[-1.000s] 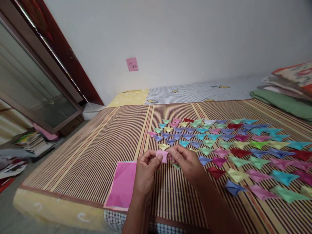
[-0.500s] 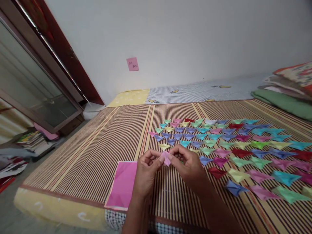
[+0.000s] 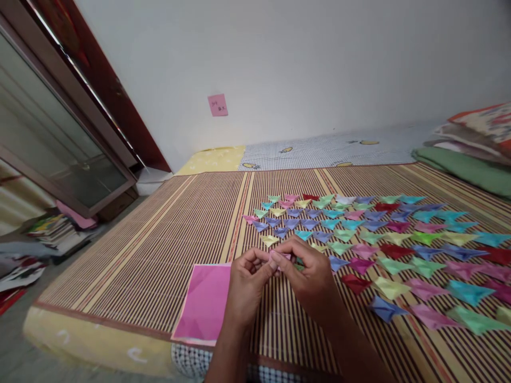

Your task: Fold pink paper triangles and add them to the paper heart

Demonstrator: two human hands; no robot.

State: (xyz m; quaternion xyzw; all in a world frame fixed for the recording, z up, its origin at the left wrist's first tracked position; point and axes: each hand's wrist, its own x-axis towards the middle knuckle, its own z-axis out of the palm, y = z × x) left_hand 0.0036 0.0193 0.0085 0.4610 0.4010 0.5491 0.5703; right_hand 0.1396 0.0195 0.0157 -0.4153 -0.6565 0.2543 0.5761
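A small pink folded paper (image 3: 281,255) is pinched between both hands at the centre, mostly covered by the fingers. My left hand (image 3: 249,279) grips its left side with thumb and fingers. From the right, my right hand (image 3: 305,271) holds it too, and the thumbs nearly meet. Just left of my left hand lies a stack of square paper with a magenta sheet (image 3: 205,303) on top. Rows of folded paper pieces in many colours spread beyond and right of my hands, among them a dark red one (image 3: 356,284) and a blue one (image 3: 386,308).
A striped mat (image 3: 151,255) covers the bed. Folded green cloth (image 3: 463,167) and other fabrics are piled at the far right. A pink note (image 3: 217,105) is on the wall. Books (image 3: 54,234) and a glass-panelled door (image 3: 59,127) are at the left.
My hands have drawn slightly closer together. The pink paper has turned, and less of it shows between the fingers. My left hand has shifted a little right, uncovering more of the magenta sheet.
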